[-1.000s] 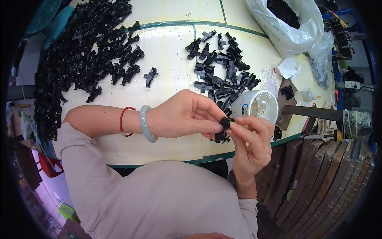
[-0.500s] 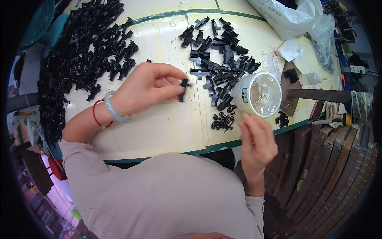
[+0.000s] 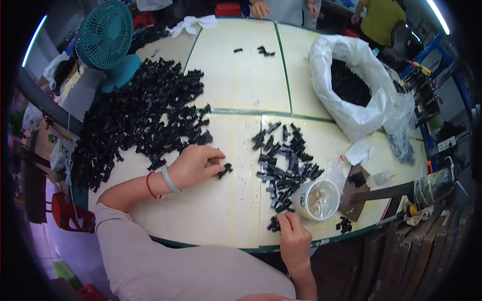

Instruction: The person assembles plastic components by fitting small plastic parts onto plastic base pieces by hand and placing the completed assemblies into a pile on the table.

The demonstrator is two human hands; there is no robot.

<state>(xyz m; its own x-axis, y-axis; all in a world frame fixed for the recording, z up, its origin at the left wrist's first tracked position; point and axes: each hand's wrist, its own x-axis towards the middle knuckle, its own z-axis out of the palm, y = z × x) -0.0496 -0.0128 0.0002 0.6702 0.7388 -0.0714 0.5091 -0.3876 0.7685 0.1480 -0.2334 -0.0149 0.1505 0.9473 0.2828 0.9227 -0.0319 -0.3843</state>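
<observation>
My left hand (image 3: pixel 197 164), with a pale bangle and a red cord at its wrist, pinches a small black plastic clip-like part (image 3: pixel 225 171) between thumb and fingers, just over the tabletop. Near the table's front edge, the fingertips of my right hand (image 3: pixel 294 240) are pressed together at a little heap of small black round-headed pieces (image 3: pixel 273 224). Whether a piece is between them is hidden. Right beside that hand stands a white tub (image 3: pixel 300 200) with clear plastic in it. Beyond it lies a loose group of longer black plastic parts (image 3: pixel 281 155).
A large mound of black parts (image 3: pixel 145 110) covers the left side, beside a green fan (image 3: pixel 106 37). An open white sack (image 3: pixel 324 83) holds more black parts at the far right. A metal bar (image 3: pixel 384 192) juts over the right edge. Another person's hand (image 3: pixel 259 9) shows across the table.
The view has tilted up, showing more of the far table. My right hand has moved onto the heap of small round-headed pieces. My left hand still holds its black part.
</observation>
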